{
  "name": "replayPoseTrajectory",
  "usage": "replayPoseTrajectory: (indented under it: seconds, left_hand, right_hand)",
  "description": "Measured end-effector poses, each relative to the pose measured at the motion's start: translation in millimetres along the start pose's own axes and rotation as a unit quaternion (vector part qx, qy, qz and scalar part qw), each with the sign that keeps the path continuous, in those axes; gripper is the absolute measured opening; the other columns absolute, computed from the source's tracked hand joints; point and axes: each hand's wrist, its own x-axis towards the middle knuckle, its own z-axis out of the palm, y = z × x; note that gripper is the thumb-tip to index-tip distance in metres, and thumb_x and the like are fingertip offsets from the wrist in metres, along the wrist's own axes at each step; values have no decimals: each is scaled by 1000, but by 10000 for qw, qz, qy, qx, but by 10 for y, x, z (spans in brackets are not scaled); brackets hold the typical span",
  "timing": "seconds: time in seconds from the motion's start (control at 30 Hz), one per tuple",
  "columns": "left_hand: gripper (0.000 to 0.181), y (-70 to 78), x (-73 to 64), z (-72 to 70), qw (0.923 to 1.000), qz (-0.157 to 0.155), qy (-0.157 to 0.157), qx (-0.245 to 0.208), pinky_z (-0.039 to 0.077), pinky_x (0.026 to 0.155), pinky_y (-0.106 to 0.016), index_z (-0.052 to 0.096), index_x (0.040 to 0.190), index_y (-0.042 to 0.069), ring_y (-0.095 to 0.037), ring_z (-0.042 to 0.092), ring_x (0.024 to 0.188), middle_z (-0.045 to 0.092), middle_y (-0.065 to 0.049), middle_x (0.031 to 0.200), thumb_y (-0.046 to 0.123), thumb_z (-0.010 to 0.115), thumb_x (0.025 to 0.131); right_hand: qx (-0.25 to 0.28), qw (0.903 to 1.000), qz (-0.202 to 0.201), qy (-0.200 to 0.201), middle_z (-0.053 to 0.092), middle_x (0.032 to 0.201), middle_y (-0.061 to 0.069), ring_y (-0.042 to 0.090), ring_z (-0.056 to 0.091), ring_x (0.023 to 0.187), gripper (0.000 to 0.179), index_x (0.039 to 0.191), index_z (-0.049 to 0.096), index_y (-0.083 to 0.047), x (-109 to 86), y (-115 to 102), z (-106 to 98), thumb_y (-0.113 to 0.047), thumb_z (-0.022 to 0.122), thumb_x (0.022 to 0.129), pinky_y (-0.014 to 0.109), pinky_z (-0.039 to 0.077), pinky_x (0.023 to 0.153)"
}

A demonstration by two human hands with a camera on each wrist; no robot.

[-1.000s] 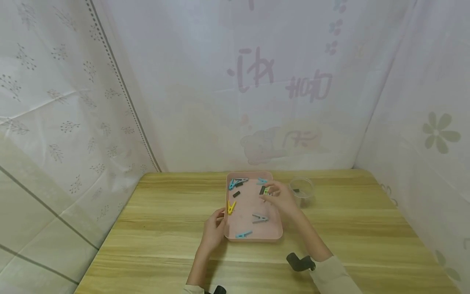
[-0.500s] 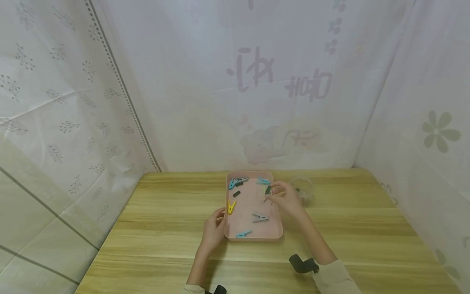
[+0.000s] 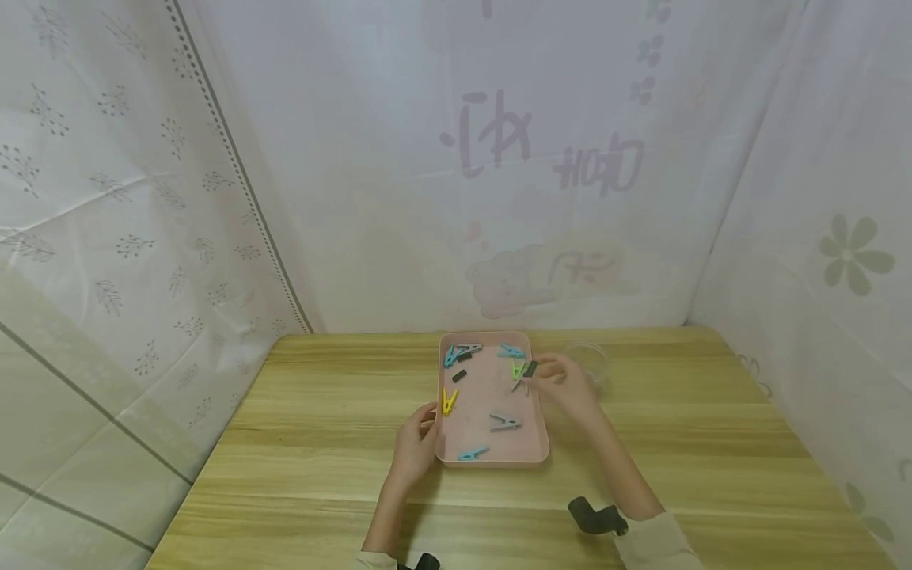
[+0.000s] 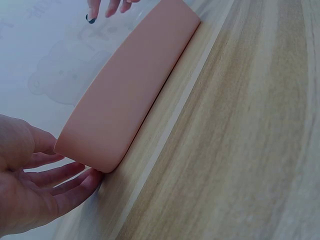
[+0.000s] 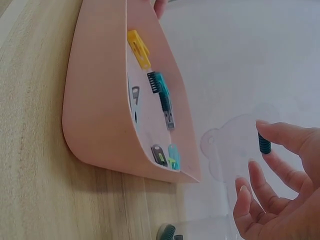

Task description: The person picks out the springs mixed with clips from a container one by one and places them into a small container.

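My right hand (image 3: 570,388) pinches a small dark green ribbed cylinder (image 5: 264,144) between thumb and index finger, its other fingers loosely bent. It is above the right rim of the pink tray (image 3: 477,423). My left hand (image 3: 416,447) holds the tray's left side, thumb at the rim and fingers against the wall in the left wrist view. Inside the tray lie a yellow clothespin (image 3: 450,401), a grey clothespin (image 3: 505,423), a light green clothespin (image 3: 518,370) and several blue ones, including one near the front (image 3: 473,454). Another dark ribbed piece (image 3: 459,376) lies toward the tray's left.
A clear round container (image 3: 597,355) stands right of the tray, partly hidden behind my right hand. Dark green ribbed pieces (image 5: 167,231) show in it in the right wrist view. The wooden table (image 3: 299,443) ends at a white patterned curtain (image 3: 385,261) behind.
My right hand has moved right with the dark ribbed cylinder, from over the tray to its right rim. The light green clothespin now lies uncovered. My left hand has stayed at the tray.
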Motion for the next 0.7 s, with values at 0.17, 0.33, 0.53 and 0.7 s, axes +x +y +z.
replayPoseTrajectory:
  seconds: [0.17, 0.33, 0.53, 0.7]
  left_hand:
    - [34, 4, -3, -5, 10000, -6, 1, 0, 58, 87, -49, 58, 134, -3, -40, 67, 105, 64, -24, 119, 7, 55, 102]
    - [34, 14, -7, -6, 10000, -55, 16, -9, 58, 86, -47, 57, 135, -3, -40, 67, 105, 64, -24, 120, 7, 55, 102]
    - [36, 16, -15, -11, 10000, -35, 2, -5, 58, 87, -48, 56, 136, -4, -43, 66, 107, 63, -26, 121, 6, 54, 102]
    - [35, 3, -14, -12, 10000, 36, 8, 30, 58, 86, -50, 56, 136, -5, -44, 66, 107, 63, -27, 121, 5, 54, 102]
  right_hand:
    - [-108, 9999, -33, 123, 64, 120, 25, 37, 63, 103, 50, 133, 59, -5, -17, 9, -35, -26, 75, 91, 46, 57, 81]
    - [-151, 9997, -47, 187, 65, 115, 24, 36, 65, 101, 49, 131, 60, -4, -32, 15, -70, -27, 75, 90, 46, 56, 82]
    - [-82, 9996, -162, 237, 63, 115, 25, 35, 64, 101, 47, 129, 61, -3, -50, 40, -92, -24, 76, 91, 45, 56, 83]
    - [-28, 9994, -167, 287, 61, 118, 27, 36, 63, 102, 46, 130, 60, -2, -65, 76, -101, -22, 75, 91, 45, 57, 84]
